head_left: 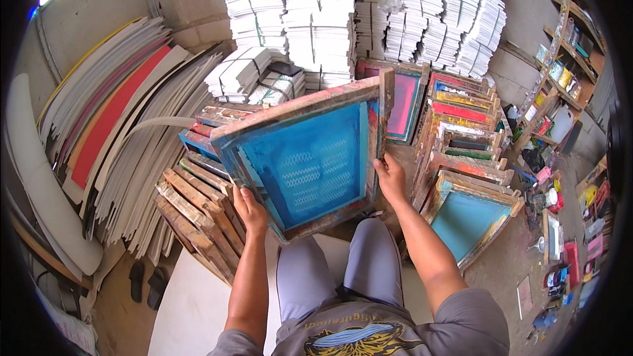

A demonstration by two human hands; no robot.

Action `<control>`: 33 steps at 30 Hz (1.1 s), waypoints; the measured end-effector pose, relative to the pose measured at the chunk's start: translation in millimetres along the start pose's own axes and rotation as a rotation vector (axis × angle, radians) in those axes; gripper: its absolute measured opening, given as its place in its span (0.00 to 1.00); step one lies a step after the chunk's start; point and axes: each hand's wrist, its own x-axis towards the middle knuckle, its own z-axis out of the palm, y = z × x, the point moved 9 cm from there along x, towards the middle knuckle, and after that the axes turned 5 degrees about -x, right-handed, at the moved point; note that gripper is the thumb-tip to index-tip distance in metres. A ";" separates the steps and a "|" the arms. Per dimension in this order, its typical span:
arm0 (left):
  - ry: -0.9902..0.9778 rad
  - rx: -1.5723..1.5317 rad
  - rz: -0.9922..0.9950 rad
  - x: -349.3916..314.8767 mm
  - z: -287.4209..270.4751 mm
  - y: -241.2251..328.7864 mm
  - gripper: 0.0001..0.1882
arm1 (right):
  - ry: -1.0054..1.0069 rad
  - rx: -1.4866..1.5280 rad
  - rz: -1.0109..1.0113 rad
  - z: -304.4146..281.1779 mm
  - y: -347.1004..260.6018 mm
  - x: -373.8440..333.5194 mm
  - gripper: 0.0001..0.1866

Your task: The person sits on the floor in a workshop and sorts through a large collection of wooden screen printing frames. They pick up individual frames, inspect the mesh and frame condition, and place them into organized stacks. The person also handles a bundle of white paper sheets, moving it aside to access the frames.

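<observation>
Between my two hands I hold up a screen printing frame (pixel 270 170), tilted, with a paint-stained wooden border and a blue mesh that carries rows of pale zigzag marks. My left hand (pixel 250 209) is closed on its lower left side. On the right side bar my right hand (pixel 390 177) grips the wood, fingers mostly behind it. More wooden frames (pixel 204 214) stand in a leaning row just left of my left hand. To the right of my right hand, another row of frames ends nearest me in one with a pale blue-green mesh (pixel 467 221).
Tied stacks of white sheets (pixel 316 16) rise at the back. Large sheets, one of them red (pixel 119 115), lean along the left wall. Black sandals (pixel 157 288) lie on the floor at left. Cluttered shelves (pixel 567 72) and scattered containers (pixel 557 278) line the right.
</observation>
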 end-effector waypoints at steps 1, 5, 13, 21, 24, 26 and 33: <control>-0.016 0.002 -0.030 4.4 3.8 -1.5 0.25 | 0.014 -0.021 0.011 -10.5 -4.3 2.3 0.20; -0.079 -0.111 -0.238 14.5 14.4 3.7 0.24 | 0.065 0.030 0.006 -48.7 -31.2 3.2 0.19; -0.094 -0.170 -0.316 14.6 21.2 23.8 0.23 | 0.134 0.040 -0.001 -106.8 -54.6 -19.4 0.24; -0.078 -0.475 -0.466 -36.3 109.6 125.0 0.28 | 0.453 -0.049 -0.063 -267.4 -118.9 -69.6 0.22; -0.424 -0.299 -0.244 -80.0 174.7 139.7 0.28 | 0.586 -0.100 -0.042 -349.8 -95.5 -102.0 0.20; -0.603 -0.329 -0.257 -121.5 230.0 152.6 0.24 | 0.662 -0.238 0.049 -408.9 -68.7 -140.7 0.19; -0.957 -0.073 -0.186 -248.0 324.6 158.1 0.26 | 0.733 -0.528 0.365 -500.1 52.7 -259.2 0.22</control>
